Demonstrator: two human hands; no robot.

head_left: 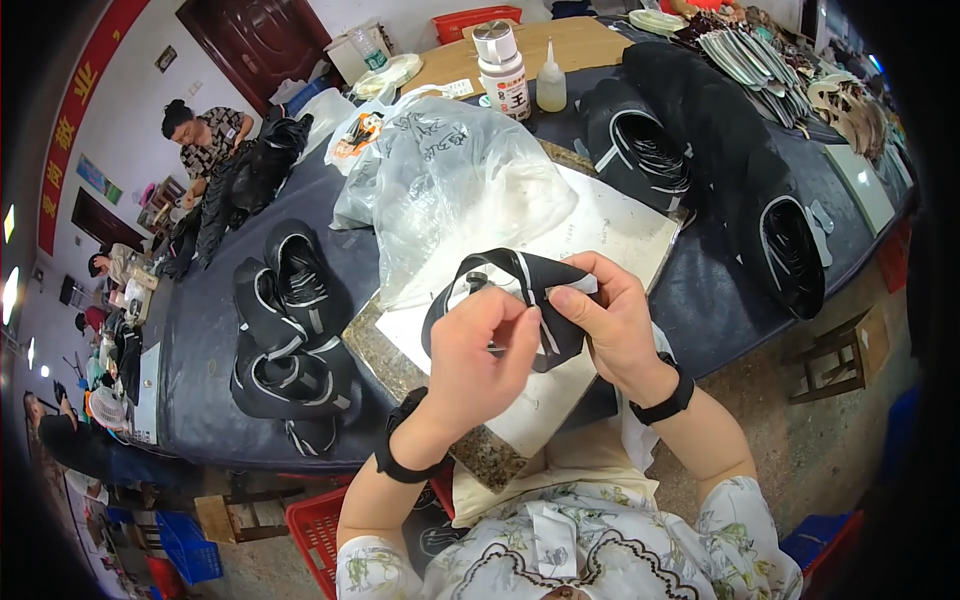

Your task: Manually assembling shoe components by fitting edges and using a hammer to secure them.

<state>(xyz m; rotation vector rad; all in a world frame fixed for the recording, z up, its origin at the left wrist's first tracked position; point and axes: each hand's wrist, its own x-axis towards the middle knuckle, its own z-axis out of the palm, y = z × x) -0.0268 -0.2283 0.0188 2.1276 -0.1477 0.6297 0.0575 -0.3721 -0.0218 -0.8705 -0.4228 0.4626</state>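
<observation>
Over the white-topped stone slab (590,225), both hands hold a black shoe upper (568,345) with pale edge strips. My left hand (478,355) has its thumb and forefinger pinched together at a pale strip near the middle of the upper. Whether a small piece lies between those fingertips I cannot make out. My right hand (615,315) grips the right end of the upper, thumb on top and fingers behind. A small dark round object (477,281) shows behind the left hand, inside the upper's loop.
Black shoe uppers lie in a pile (290,375) at left; nested rows (715,130) stretch along the right. Beyond the slab are a clear plastic bag (450,170), a flask (502,75) and a squeeze bottle (551,85). A person (205,140) works at the far left.
</observation>
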